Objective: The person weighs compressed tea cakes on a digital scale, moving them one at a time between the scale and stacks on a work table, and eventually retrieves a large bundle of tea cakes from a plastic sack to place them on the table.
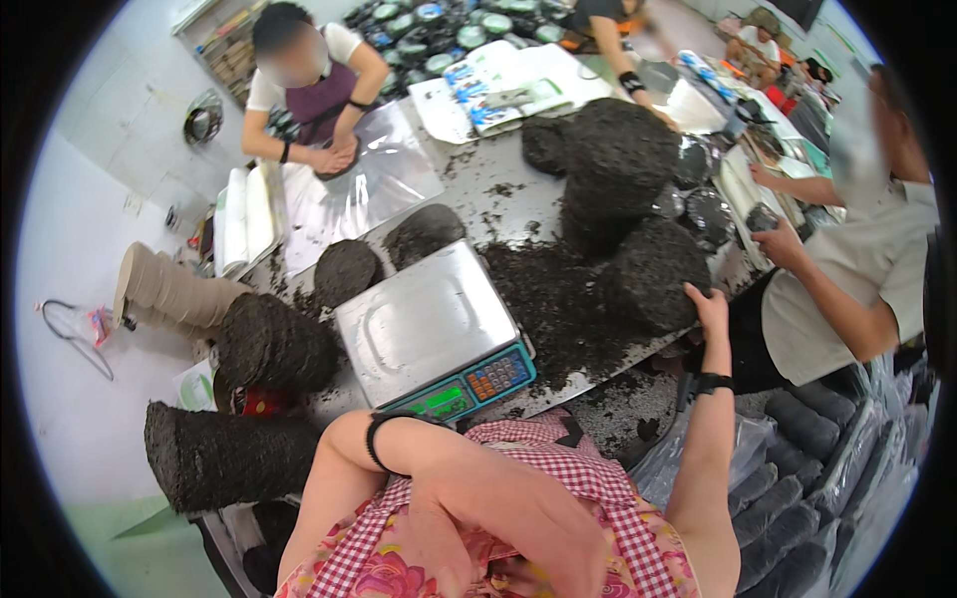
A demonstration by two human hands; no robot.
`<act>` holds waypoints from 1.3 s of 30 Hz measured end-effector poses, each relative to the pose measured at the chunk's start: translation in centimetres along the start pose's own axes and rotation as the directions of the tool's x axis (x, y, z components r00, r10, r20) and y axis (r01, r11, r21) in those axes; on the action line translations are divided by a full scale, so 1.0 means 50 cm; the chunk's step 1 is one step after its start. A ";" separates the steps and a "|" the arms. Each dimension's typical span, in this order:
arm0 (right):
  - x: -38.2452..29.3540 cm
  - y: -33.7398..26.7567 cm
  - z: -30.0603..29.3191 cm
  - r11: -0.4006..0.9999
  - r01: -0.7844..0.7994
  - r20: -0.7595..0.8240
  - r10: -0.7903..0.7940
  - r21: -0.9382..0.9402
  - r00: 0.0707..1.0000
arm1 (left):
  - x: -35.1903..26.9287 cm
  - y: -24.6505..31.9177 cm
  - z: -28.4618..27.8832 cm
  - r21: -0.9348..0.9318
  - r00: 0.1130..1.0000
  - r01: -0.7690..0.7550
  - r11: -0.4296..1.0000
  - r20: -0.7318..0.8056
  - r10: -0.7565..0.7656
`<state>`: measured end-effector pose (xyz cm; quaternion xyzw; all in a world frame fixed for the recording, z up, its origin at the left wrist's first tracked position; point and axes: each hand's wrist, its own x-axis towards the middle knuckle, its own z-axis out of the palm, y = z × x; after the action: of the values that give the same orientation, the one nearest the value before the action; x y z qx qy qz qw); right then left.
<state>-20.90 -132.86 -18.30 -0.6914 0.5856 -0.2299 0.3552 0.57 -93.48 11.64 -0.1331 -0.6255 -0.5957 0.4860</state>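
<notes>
My right hand (706, 306) is at the right edge of a thick dark, fibrous pressed disc (658, 276), its thumb on the disc's face. My left arm is bent across my body, and my left hand (523, 516) is close to the camera before my chest, its fingers blurred. Between my arms and the table's middle lies a digital scale with a bare steel pan (426, 321) and a lit green display (446, 404). Beyond the disc rises a tall stack of similar discs (620, 164). Two more discs (348, 273) (426, 233) lie behind the scale.
Dark crumbs (546, 299) cover the steel table right of the scale. Dark stacks (273, 340) (232, 456) and pale round pieces (179, 288) stand left. A co-worker presses a disc on clear film (374, 179); others work at the far side and right. Wrapped dark rolls (777, 516) lie lower right.
</notes>
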 end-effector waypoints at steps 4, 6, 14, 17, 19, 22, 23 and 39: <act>-0.095 -0.150 -0.040 0.985 0.170 -0.243 -0.171 -0.025 0.955 | -0.101 -0.016 -0.041 0.547 0.801 0.582 0.602 -0.512 -0.309; -0.099 -0.154 -0.061 0.968 0.177 -0.257 -0.128 0.178 0.958 | -0.160 -0.057 -0.073 0.557 0.612 0.779 0.287 -0.776 -0.152; -0.273 -0.335 -0.017 0.716 0.419 -0.207 -0.369 0.559 0.906 | -0.185 -0.125 -0.231 0.608 0.539 0.790 0.074 -0.747 0.389; -0.313 -0.351 0.064 0.555 0.019 0.180 -0.303 0.832 0.936 | -0.175 -0.111 -0.261 0.619 0.540 0.779 -0.098 -0.583 0.608; -0.361 -0.387 0.119 0.533 -0.012 0.233 -0.351 0.846 0.907 | -0.226 -0.083 -0.261 0.539 0.559 0.798 -0.269 -0.497 0.664; -0.414 -0.427 0.178 0.549 -0.034 0.342 -0.471 0.835 0.813 | -0.301 -0.051 -0.215 0.420 0.439 0.880 -0.221 -0.541 0.718; -0.427 -0.436 0.196 0.548 -0.032 0.358 -0.501 0.836 0.788 | -0.317 -0.035 -0.198 0.373 0.394 0.907 -0.195 -0.590 0.705; -0.517 -0.497 0.414 0.414 -0.633 0.753 -0.440 0.654 0.490 | -0.373 -0.066 0.099 -0.012 0.175 0.959 -0.281 -0.757 0.630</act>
<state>4.97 -101.57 -10.15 -0.3498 0.1442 -0.0987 0.9204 5.05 -82.30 -3.81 0.8566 -0.3648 0.0722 0.3576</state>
